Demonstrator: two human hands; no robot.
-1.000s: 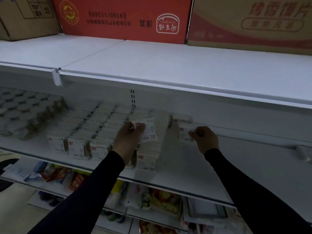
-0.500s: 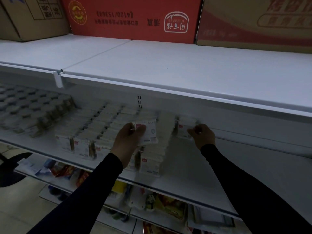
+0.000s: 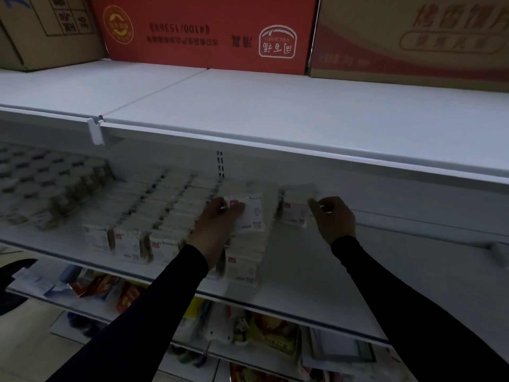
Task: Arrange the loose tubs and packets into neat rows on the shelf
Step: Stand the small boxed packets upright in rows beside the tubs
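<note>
Packets (image 3: 293,212) at the back sit just left of your right hand (image 3: 334,219), which pinches their edge, while your left hand (image 3: 220,221) grips a lifted packet (image 3: 252,213).

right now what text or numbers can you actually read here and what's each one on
"(4100/15369)", upside down, on the red carton on the top shelf.
"TONGBAIHUI"-like letters in that carton's white logo: too blurred to be sure.
Chinese characters on the red carton, the tan carton and the brown box: I cannot read them.
Packet held by the left hand, shelf packets: print too small.
</note>
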